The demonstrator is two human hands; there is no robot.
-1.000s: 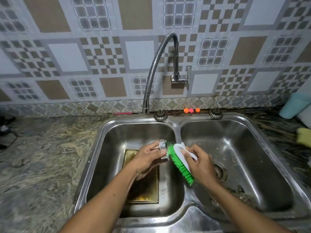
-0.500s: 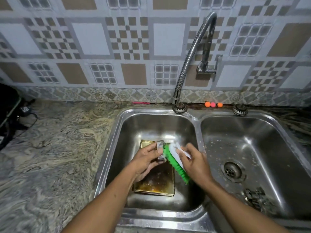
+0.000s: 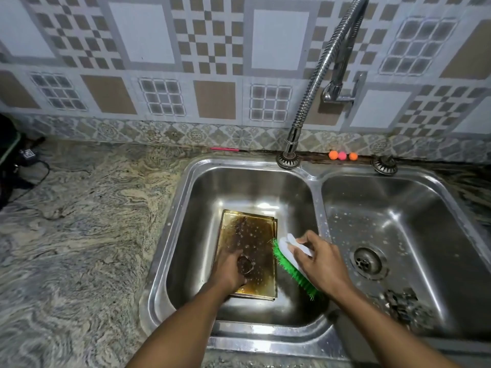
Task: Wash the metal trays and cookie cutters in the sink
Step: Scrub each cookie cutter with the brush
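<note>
Status: left hand (image 3: 229,270) is down in the left basin of the sink (image 3: 316,181), grip curled round a round cookie cutter (image 3: 245,264) and resting it on the metal tray (image 3: 252,232). The tray lies flat on the basin floor, brown-stained and spotted with droplets. Right hand (image 3: 325,264) has its grip closed on the white back of the green brush (image 3: 285,254), bristles facing left, just right of the tray edge and apart from the cutter.

Risks, as I read it:
- Cutter is small, wet and thin-walled. A hard brush stroke could knock it out of the fingers or bend it.
- Its edge could nick the fingertips if the brush pushes it sideways.
- Tray isn't held down, so scrubbing on it could slide it across the steel.
- Faucet (image 3: 318,75) isn't running, so there's no rinse. Loosened grime would just smear.
- Dark clump (image 3: 401,304) sits near the drain (image 3: 368,261) in the right basin. Can't tell what it is, but it could clog.
</note>
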